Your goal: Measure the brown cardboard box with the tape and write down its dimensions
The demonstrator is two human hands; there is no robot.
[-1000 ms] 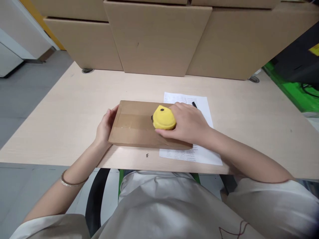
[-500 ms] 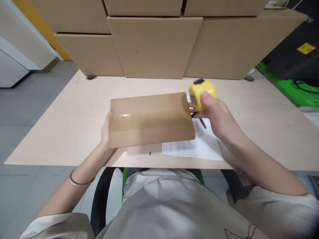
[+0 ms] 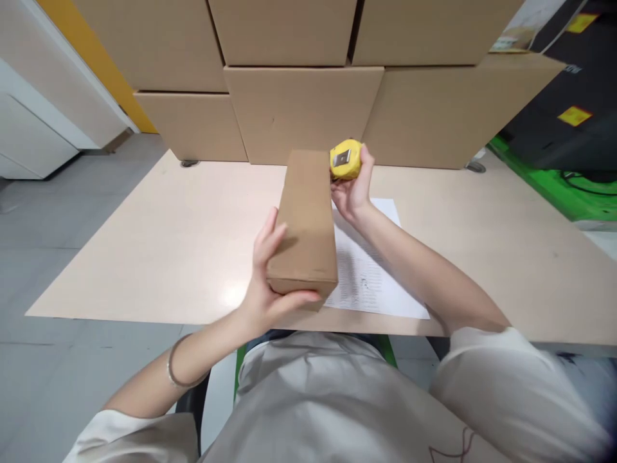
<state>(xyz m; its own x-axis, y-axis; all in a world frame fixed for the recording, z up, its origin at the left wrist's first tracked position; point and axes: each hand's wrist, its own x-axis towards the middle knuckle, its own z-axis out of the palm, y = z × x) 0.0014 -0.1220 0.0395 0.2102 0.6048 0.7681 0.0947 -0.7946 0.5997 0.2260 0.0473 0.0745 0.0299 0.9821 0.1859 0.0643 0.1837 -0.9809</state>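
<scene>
My left hand point(image 3: 267, 286) grips the near end of a flat brown cardboard box point(image 3: 307, 218), which is lifted off the desk and turned lengthwise, its far end pointing away from me. My right hand point(image 3: 351, 190) holds a yellow tape measure point(image 3: 346, 159) at the far right corner of that box, fingers wrapped round it, its metal clip facing up. A printed paper sheet point(image 3: 369, 273) lies on the desk beneath my right forearm.
The light wooden desk point(image 3: 159, 244) backs onto a wall of stacked cardboard boxes point(image 3: 303, 109). A green and black unit point(image 3: 569, 167) stands at the right, a white cabinet point(image 3: 43, 135) at the left. Grey floor lies left of the desk.
My left hand has lifted the box and swung it from lying crosswise to pointing away from me. My right hand carried the tape measure from the box's right side to its far end.
</scene>
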